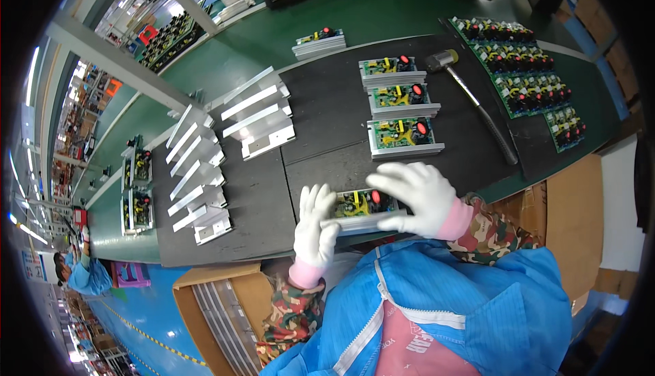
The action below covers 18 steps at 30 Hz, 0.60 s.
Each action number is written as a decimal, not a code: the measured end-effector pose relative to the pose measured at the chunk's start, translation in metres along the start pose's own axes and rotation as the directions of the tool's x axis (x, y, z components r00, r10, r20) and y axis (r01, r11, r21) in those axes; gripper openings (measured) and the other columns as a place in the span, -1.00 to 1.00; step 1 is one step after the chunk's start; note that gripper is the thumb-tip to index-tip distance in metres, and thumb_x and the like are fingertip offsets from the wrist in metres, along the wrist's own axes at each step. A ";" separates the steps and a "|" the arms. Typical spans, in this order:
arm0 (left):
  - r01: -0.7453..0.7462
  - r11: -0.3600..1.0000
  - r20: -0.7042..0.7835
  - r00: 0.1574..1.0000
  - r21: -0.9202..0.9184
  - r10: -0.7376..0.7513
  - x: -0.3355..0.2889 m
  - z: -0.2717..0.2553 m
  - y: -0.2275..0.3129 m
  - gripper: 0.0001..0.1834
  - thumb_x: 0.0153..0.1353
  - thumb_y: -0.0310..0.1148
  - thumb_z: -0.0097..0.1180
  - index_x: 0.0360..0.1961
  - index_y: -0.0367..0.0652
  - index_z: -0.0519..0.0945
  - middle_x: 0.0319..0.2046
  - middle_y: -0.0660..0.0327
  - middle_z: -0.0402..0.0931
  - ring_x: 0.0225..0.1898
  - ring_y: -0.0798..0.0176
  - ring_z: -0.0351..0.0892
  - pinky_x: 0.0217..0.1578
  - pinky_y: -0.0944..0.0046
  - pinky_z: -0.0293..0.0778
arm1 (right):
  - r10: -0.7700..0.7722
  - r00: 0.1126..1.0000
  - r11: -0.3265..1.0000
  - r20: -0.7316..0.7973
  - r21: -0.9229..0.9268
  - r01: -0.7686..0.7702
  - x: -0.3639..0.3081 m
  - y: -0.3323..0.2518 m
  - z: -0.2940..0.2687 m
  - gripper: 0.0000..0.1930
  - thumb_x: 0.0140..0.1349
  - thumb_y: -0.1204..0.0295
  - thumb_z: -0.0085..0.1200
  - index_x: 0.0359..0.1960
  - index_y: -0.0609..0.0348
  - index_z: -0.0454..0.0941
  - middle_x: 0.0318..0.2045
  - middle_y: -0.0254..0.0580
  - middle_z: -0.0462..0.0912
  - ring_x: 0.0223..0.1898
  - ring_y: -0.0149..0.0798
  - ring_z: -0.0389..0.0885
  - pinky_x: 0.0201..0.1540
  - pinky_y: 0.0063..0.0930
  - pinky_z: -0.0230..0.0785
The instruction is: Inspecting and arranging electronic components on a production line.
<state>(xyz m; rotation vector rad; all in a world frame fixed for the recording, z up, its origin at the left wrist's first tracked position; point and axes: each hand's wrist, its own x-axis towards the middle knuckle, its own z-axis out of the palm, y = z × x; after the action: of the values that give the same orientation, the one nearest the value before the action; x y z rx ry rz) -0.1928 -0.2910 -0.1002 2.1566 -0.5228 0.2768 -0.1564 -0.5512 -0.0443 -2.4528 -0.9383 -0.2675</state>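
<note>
At the front edge of the bench I hold a circuit board in a silver metal bracket [360,205] between both gloved hands. My left hand [314,229] is against its left end, with the thumb along the near side. My right hand [421,199] spans its right end, fingers on the far side and thumb at the near side; the fingertips are partly hidden. The board carries yellow and black parts and a red-topped round part. Just beyond lie three similar bracketed boards [404,134] in a column.
A rubber mallet [477,103] lies right of the column. Bare silver brackets [198,178] stand in rows at left. Unmounted green boards [522,66] are at far right. Cardboard boxes [573,226] flank me below the bench. Another person [85,274] is at far left.
</note>
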 end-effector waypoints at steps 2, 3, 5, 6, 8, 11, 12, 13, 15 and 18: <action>-0.060 0.993 0.032 0.998 0.104 0.057 -0.004 0.004 -0.003 -0.40 0.48 -0.07 -0.12 0.35 -0.29 0.37 0.37 -0.16 0.30 0.42 -0.21 0.22 0.47 -0.17 0.00 | 0.019 0.994 0.999 0.111 -0.048 -0.014 0.005 -0.005 -0.002 -0.37 0.17 0.12 0.30 0.25 0.09 0.47 0.15 -0.10 0.55 0.03 -0.05 0.56 0.13 -0.22 0.38; -0.106 0.971 0.061 0.994 0.214 0.095 -0.007 0.006 -0.002 -0.39 0.46 -0.05 -0.11 0.36 -0.26 0.37 0.39 -0.16 0.26 0.44 -0.24 0.18 0.47 -0.22 -0.03 | 0.031 0.973 0.997 0.229 -0.082 -0.013 0.008 -0.008 -0.002 -0.36 0.15 0.12 0.30 0.25 0.06 0.46 0.15 -0.12 0.54 0.03 -0.05 0.55 0.12 -0.22 0.38; -0.200 0.886 0.127 0.979 0.419 0.161 -0.006 0.010 -0.001 -0.35 0.42 0.00 -0.07 0.39 -0.19 0.35 0.43 -0.15 0.18 0.46 -0.31 0.08 0.46 -0.33 -0.11 | 0.070 0.890 0.989 0.451 -0.149 -0.002 0.010 -0.012 -0.005 -0.35 0.12 0.10 0.31 0.24 0.01 0.45 0.15 -0.15 0.52 0.03 -0.06 0.53 0.12 -0.21 0.36; -0.206 0.884 0.127 0.978 0.419 0.168 -0.005 0.012 0.000 -0.35 0.42 0.00 -0.07 0.39 -0.19 0.35 0.43 -0.15 0.18 0.46 -0.31 0.08 0.46 -0.33 -0.11 | 0.072 0.892 0.988 0.445 -0.154 -0.003 0.008 -0.012 -0.005 -0.35 0.12 0.10 0.31 0.24 0.01 0.45 0.15 -0.15 0.52 0.03 -0.06 0.53 0.12 -0.21 0.36; -0.175 0.864 0.136 0.983 0.471 0.125 -0.002 0.019 0.004 -0.33 0.40 0.04 -0.05 0.39 -0.16 0.35 0.44 -0.16 0.15 0.46 -0.35 0.05 0.45 -0.37 -0.13 | 0.112 0.908 0.980 0.403 -0.193 -0.035 0.000 -0.007 0.000 -0.38 0.10 0.13 0.32 0.20 0.00 0.46 0.13 -0.17 0.53 0.01 -0.07 0.54 0.09 -0.19 0.37; -0.134 0.837 0.131 0.989 0.531 0.076 0.004 0.024 0.009 -0.31 0.38 0.07 -0.03 0.39 -0.13 0.36 0.44 -0.16 0.12 0.46 -0.38 0.01 0.44 -0.40 -0.15 | 0.165 0.922 0.966 0.349 -0.245 -0.080 -0.008 0.001 0.000 -0.42 0.06 0.18 0.33 0.15 0.00 0.48 0.10 -0.19 0.54 -0.03 -0.06 0.54 0.06 -0.17 0.39; -0.150 0.841 0.124 0.987 0.520 0.099 0.010 0.024 0.012 -0.31 0.37 0.07 -0.01 0.38 -0.14 0.36 0.43 -0.17 0.14 0.45 -0.39 0.03 0.44 -0.40 -0.14 | 0.183 0.923 0.961 0.339 -0.261 -0.095 -0.008 0.002 -0.002 -0.42 0.04 0.20 0.33 0.13 0.01 0.48 0.09 -0.19 0.54 -0.04 -0.06 0.54 0.05 -0.17 0.39; -0.156 0.844 0.113 0.987 0.513 0.114 0.017 0.022 0.016 -0.31 0.36 0.07 0.00 0.38 -0.15 0.36 0.42 -0.17 0.16 0.44 -0.39 0.05 0.44 -0.39 -0.13 | 0.162 0.925 0.964 0.344 -0.254 -0.074 -0.009 0.005 -0.005 -0.42 0.04 0.20 0.33 0.13 0.01 0.48 0.09 -0.19 0.54 -0.04 -0.06 0.54 0.05 -0.17 0.39; -0.164 0.847 0.085 0.986 0.506 0.140 0.027 0.014 0.022 -0.30 0.34 0.06 0.04 0.37 -0.16 0.37 0.39 -0.18 0.20 0.41 -0.40 0.09 0.44 -0.38 -0.11 | 0.303 0.919 0.918 0.253 -0.336 -0.211 -0.011 0.011 -0.010 -0.40 0.00 0.25 0.33 0.14 0.03 0.47 0.08 -0.18 0.54 -0.05 -0.05 0.54 0.03 -0.17 0.39; -0.186 0.819 0.109 0.982 0.543 0.151 0.042 -0.002 0.027 -0.30 0.34 0.08 0.05 0.35 -0.16 0.39 0.40 -0.18 0.19 0.42 -0.36 0.09 0.46 -0.34 -0.10 | 0.269 0.938 0.929 0.219 -0.314 -0.194 -0.015 0.021 -0.011 -0.39 0.00 0.26 0.33 0.15 0.04 0.47 0.10 -0.18 0.53 -0.05 -0.04 0.53 0.04 -0.17 0.38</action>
<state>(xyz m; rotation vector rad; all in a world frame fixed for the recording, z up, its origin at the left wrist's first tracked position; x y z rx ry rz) -0.1678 -0.3154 -0.0636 2.6908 -0.7423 0.5133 -0.1536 -0.5789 -0.0485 -2.8935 -0.7373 0.0031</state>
